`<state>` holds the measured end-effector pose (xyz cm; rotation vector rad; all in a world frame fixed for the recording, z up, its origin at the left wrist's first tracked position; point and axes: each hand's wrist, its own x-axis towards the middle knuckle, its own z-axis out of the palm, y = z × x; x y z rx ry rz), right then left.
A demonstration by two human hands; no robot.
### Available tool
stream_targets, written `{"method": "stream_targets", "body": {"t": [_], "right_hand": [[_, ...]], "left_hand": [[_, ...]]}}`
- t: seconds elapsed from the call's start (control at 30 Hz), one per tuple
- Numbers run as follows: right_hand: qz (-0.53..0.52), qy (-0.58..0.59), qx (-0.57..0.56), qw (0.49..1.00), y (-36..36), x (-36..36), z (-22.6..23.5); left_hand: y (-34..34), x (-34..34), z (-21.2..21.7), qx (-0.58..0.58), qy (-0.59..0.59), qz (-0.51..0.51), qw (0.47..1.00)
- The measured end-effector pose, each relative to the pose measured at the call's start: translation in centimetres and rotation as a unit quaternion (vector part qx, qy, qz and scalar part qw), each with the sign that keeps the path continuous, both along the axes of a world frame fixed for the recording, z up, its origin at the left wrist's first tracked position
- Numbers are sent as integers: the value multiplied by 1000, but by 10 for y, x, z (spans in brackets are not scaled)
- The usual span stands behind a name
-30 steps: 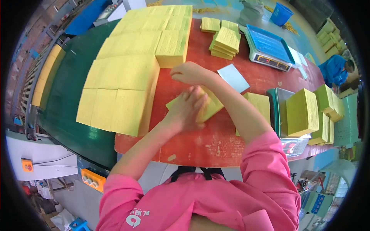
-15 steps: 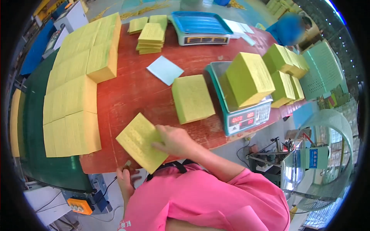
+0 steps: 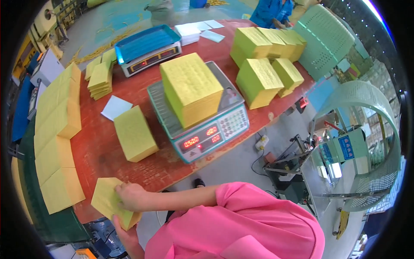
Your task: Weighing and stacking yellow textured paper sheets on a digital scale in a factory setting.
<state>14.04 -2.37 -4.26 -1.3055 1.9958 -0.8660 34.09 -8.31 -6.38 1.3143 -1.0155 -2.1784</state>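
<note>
Held bundle: a thick stack of yellow paper sheets (image 3: 110,200), tilted, at the near left corner of the red-brown wooden desk (image 3: 101,151), partly past its near edge.
Right hand (image 3: 131,196): lies on top of the stack, fingers spread flat over the upper sheet, pressing down; the forearm crosses the body from the pink sleeve (image 3: 241,216).
Left hand (image 3: 125,235): comes up from below the desk's near edge, grip closed around the underside and lower corner of the same stack; only part of the fingers shows.
Nearest loose stack: a yellow paper block (image 3: 134,134) lies flat on the desk just beyond the hands, apart from them.
White sheet (image 3: 116,107): flat on the desk just behind that block.
Scale: a grey and teal weighing scale with a red display (image 3: 202,129) stands at the near edge toward the middle, with a tall yellow paper block (image 3: 192,88) on its pan.
Second scale: a blue-topped scale (image 3: 146,47) stands at the far side.
Right corner: several yellow blocks (image 3: 263,60) crowd together.
Left edge: a row of yellow stacks (image 3: 56,134) runs along the desk's left side.
Far edge: a person in blue (image 3: 271,11), partly out of view.
</note>
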Motion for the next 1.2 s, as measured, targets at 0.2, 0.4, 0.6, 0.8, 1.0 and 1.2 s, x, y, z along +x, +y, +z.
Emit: {"method": "stream_targets", "body": {"t": [0.2, 0.4, 0.6, 0.8, 1.0, 1.2], "right_hand": [[-21, -43, -2, 999, 9, -13, 6], [27, -98, -13, 995, 24, -21, 18], [-68, -149, -85, 983, 73, -39, 3], [-87, -484, -208, 846, 88, -61, 21], [-165, -224, -266, 923, 148, -151, 107], [-225, -179, -240, 927, 216, -274, 181]], "left_hand": [[-16, 4, -28, 26, 71, -63, 995], [-26, 20, -63, 47, 202, -27, 978], [2, 14, -28, -100, 177, 18, 979], [-8, -36, 30, -306, 91, -123, 940], [7, -158, 125, -417, 193, -284, 842], [67, -333, 224, -144, 242, -297, 913]]}}
